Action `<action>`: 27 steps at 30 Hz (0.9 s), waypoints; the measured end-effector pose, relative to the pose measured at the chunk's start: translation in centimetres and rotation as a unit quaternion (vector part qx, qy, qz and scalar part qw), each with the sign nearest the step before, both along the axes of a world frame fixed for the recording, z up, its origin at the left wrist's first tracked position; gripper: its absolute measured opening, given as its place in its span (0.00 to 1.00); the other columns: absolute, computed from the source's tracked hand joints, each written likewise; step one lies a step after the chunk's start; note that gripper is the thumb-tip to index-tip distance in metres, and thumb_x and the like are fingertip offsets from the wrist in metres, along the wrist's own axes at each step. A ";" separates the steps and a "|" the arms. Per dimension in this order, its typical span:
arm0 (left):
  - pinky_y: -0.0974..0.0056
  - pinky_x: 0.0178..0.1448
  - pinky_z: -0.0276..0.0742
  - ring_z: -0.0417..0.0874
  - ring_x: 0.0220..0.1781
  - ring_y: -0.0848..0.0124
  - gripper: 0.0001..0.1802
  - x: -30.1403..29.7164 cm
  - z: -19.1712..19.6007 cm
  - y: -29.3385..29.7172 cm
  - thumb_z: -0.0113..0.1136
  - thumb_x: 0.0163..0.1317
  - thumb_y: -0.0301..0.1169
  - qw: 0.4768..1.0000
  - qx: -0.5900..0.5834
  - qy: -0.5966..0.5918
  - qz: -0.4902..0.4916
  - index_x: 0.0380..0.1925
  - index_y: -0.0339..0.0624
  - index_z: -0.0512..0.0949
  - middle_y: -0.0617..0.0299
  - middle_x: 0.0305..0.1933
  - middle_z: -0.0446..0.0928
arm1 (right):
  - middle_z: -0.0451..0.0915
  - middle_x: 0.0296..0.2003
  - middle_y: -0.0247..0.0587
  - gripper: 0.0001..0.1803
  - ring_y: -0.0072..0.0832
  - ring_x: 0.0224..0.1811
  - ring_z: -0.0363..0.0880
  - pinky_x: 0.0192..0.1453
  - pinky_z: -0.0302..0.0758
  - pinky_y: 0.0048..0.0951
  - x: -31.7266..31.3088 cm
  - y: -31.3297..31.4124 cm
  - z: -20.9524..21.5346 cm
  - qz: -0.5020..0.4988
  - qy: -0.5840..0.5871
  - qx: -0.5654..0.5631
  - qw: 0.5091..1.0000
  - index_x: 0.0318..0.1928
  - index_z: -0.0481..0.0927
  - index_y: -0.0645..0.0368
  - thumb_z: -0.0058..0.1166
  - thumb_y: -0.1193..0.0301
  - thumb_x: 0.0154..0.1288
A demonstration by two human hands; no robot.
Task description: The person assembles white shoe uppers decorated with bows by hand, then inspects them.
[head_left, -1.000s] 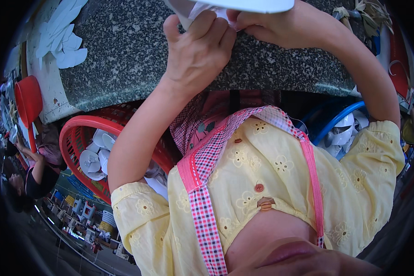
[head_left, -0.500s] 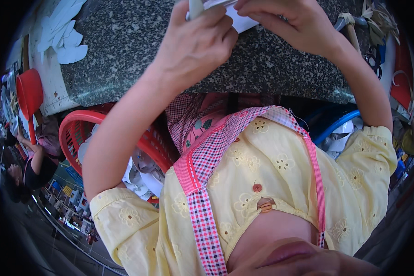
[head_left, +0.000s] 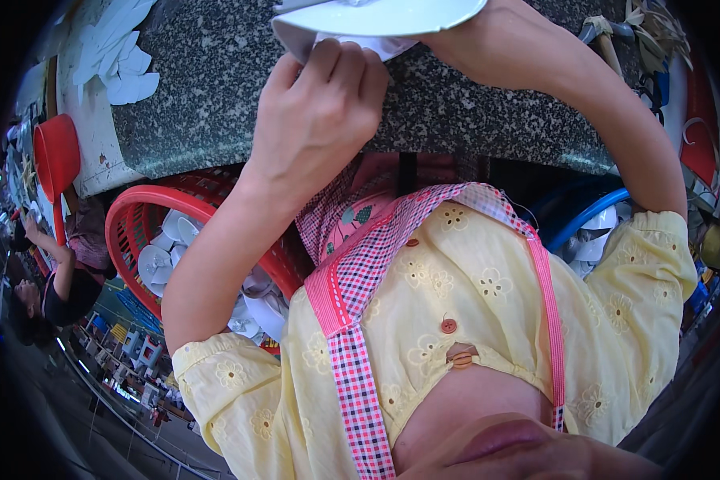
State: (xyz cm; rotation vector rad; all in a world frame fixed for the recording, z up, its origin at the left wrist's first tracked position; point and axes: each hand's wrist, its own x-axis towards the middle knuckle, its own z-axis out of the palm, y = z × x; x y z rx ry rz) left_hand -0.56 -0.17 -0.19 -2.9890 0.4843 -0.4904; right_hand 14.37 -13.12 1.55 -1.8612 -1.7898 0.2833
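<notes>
A white plate (head_left: 384, 16) is held up at the top edge of the view, above the speckled granite slab (head_left: 216, 88). My left hand (head_left: 320, 120) is closed on a white cloth (head_left: 312, 44) and presses it against the plate's underside and rim. My right forearm rises from the right. My right hand (head_left: 476, 36) meets the plate's right rim and seems to grip it, though the plate and the frame edge hide most of its fingers. Below the hands are my yellow blouse and pink checked apron straps.
A red basket (head_left: 136, 212) with several white dishes stands under the slab at the left. A blue basket (head_left: 584, 220) with white pieces is at the right. White pieces (head_left: 124, 64) lie on the slab's far left, near a red scoop (head_left: 56, 160). Another person (head_left: 52, 280) crouches at the left.
The plate and both hands have shifted across the top edge from frame to frame. My left hand sits lower now, with the cloth bunched under the rim. The view has tilted slightly.
</notes>
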 end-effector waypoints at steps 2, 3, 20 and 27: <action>0.67 0.38 0.69 0.73 0.36 0.68 0.09 0.1 -0.1 -0.2 0.53 0.42 0.27 1.000 -0.001 0.003 0.009 0.26 0.37 0.74 0.61 0.28 0.72 | 0.78 0.42 0.47 0.17 0.37 0.43 0.78 0.48 0.76 0.33 -0.1 0.6 -0.1 0.023 -0.017 0.058 0.998 0.45 0.77 0.61 0.48 0.81 0.53; 0.67 0.37 0.69 0.73 0.35 0.68 0.08 0.1 -0.4 -0.2 0.54 0.41 0.27 1.000 -0.002 -0.014 0.011 0.24 0.37 0.74 0.61 0.27 0.72 | 0.78 0.42 0.47 0.17 0.37 0.44 0.78 0.48 0.76 0.33 -0.1 0.8 -0.3 0.034 -0.025 0.087 0.995 0.45 0.77 0.60 0.48 0.81 0.53; 0.58 0.43 0.73 0.78 0.37 0.57 0.20 1.6 0.5 3.4 0.52 0.37 0.15 0.983 -0.148 0.102 -0.048 0.33 0.44 0.79 0.54 0.31 0.78 | 0.76 0.42 0.51 0.15 0.39 0.42 0.77 0.48 0.77 0.34 -0.9 2.4 -1.5 0.055 -0.017 -0.106 0.993 0.45 0.74 0.64 0.46 0.79 0.56; 0.59 0.46 0.72 0.77 0.40 0.62 0.18 1.5 1.3 2.6 0.53 0.37 0.16 0.987 -0.091 0.123 -0.051 0.32 0.42 0.78 0.60 0.32 0.78 | 0.78 0.36 0.50 0.13 0.42 0.38 0.76 0.47 0.73 0.36 0.7 1.1 2.6 0.106 0.113 -0.260 0.953 0.41 0.76 0.63 0.48 0.79 0.54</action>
